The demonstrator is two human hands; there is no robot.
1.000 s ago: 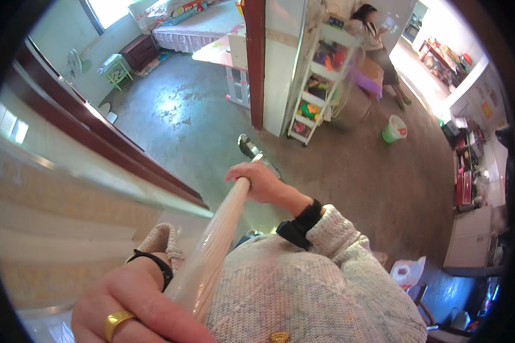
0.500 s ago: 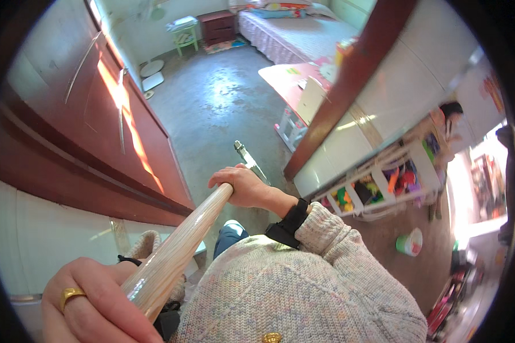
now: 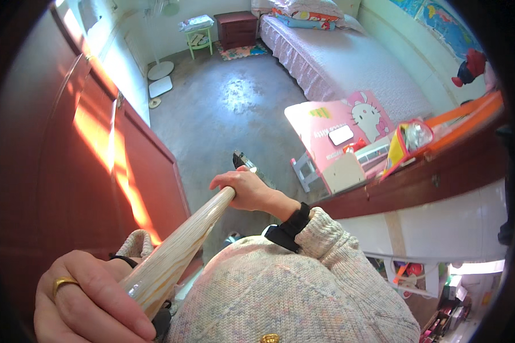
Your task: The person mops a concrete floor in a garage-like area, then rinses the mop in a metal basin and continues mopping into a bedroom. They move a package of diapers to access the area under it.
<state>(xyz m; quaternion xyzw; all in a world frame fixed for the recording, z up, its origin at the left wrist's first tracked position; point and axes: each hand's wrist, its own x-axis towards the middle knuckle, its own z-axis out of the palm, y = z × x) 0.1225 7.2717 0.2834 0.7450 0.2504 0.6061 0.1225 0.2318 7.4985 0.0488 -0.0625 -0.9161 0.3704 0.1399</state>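
Note:
A long pale wooden handle (image 3: 180,251) runs slantwise from the lower left toward the middle. My left hand (image 3: 91,297), with a gold ring, is wrapped round its thick near end. Farther down the handle, my right hand (image 3: 243,191) grips it, with a black band at the wrist. Just beyond the right hand a narrow, shiny, dark and greenish piece (image 3: 252,167) shows over the floor. Whether it joins the handle is hidden by the hand, so I cannot tell what tool this is.
A dark red door (image 3: 140,166) stands at left. At right are a pink table (image 3: 309,123) with small items and a red-brown frame (image 3: 440,171). Farther back stand a bed (image 3: 349,57), a red cabinet (image 3: 236,31), a green stool (image 3: 199,43) and a round white base (image 3: 161,70).
My view has moved forward through the doorway, bringing the pink table and bed closer and more into sight. Both hands keep their grip on the wooden handle.

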